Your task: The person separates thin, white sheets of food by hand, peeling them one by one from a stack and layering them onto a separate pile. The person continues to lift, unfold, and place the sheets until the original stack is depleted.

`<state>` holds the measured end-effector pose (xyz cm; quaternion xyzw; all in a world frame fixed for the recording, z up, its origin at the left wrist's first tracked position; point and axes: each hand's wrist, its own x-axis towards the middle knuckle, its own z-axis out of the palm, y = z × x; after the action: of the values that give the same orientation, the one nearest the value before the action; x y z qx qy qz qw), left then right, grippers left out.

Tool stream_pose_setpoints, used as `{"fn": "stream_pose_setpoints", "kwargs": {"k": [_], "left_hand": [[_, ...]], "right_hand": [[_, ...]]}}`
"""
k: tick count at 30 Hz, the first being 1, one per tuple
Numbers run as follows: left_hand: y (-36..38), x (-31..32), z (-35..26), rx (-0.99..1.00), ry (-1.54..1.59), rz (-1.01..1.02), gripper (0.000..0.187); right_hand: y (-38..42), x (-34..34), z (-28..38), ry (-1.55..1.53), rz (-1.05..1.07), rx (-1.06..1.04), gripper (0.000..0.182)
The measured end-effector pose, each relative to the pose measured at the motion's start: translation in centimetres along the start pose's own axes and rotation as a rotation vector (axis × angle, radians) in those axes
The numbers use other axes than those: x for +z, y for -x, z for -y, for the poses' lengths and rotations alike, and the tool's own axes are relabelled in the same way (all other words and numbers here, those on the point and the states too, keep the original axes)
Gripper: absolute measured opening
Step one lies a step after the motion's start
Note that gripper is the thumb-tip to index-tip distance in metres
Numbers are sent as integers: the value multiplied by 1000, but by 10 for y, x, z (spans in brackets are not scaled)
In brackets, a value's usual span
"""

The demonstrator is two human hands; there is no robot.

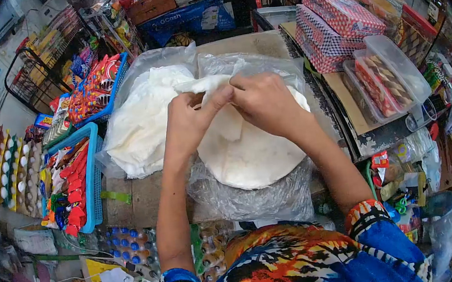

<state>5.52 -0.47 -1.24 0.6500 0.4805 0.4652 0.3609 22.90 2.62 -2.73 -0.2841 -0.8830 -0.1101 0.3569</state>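
A round stack of thin, pale spring roll wrappers [256, 160] lies in front of me on a crumpled clear plastic bag [253, 205]. My left hand [192, 117] and my right hand [267, 102] meet above the stack's far part, fingers pinched together. Between them is the lifted edge of a thin wrapper [205, 83], and a flap of it hangs below the fingers. The fingertips partly hide one another. To the left, loosely folded wrappers [147, 122] are heaped on another clear plastic bag [115, 165].
Blue baskets of packaged snacks [75, 179] and egg trays [12, 167] stand at left. On the right are checkered boxes [342, 11] and a clear plastic container of striped wafer sticks [390, 78]. Bottles with blue caps [128, 243] sit below the table's near edge.
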Motion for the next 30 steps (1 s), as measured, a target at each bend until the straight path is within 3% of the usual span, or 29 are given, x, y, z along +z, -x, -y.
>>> {"fn": "stream_pose_setpoints", "kwargs": {"k": [4,6,8,10,11,13,15,16,18,19,20,21,22,24,25,26,27,28,30], "left_hand": [[4,13,7,119,-142,-139,46],[-4,6,19,-120,30,-241,44],[-9,-9,16,-267,784,-277,36],[-18,-48,30,-286,1014,-250,37],[-23,-71,47,-310,1057,-363,38],[-22,-111,74,-267,1113,-348,39],[-18,-129,79,-223,1166,-326,40],[-15,-134,78,-233,1089,-449,39],[-11,-154,92,-242,1009,-578,39],[-11,-171,117,-47,1285,-217,39],[-10,-180,130,158,1522,171,39],[-7,-167,92,-114,1207,-734,41],[1,-175,98,-112,1214,-740,41],[18,-196,103,141,1757,-119,41],[14,-196,110,139,1538,-205,41],[9,-181,98,141,1540,-207,41],[4,-161,80,111,1264,-292,40],[-1,-141,64,81,984,-366,39],[1,-103,37,61,524,-221,36]], "right_hand": [[1,7,3,-42,-10,20,8],[1,2,5,-32,25,-62,8],[-2,-3,9,-62,75,-131,9],[-6,-11,13,-99,121,-204,10],[-8,-17,13,-161,158,-226,12],[-7,-23,10,-229,192,-258,14],[-6,-31,3,-619,97,-210,37],[-5,-47,-2,-669,202,-96,36],[-3,-61,-14,-760,98,-7,27],[-4,-77,-17,-757,126,41,14],[3,-83,-29,-816,67,67,14],[11,-81,-40,-906,-153,97,16],[25,-91,-46,-948,-282,254,18],[23,-100,-39,-1132,-509,417,18],[19,-100,-36,-1132,-507,411,18],[15,-99,-32,-1168,-374,388,18],[14,-99,-30,-1200,-241,368,19],[23,-66,-50,-944,-301,463,20],[11,-52,-26,-895,-297,461,23]]}}
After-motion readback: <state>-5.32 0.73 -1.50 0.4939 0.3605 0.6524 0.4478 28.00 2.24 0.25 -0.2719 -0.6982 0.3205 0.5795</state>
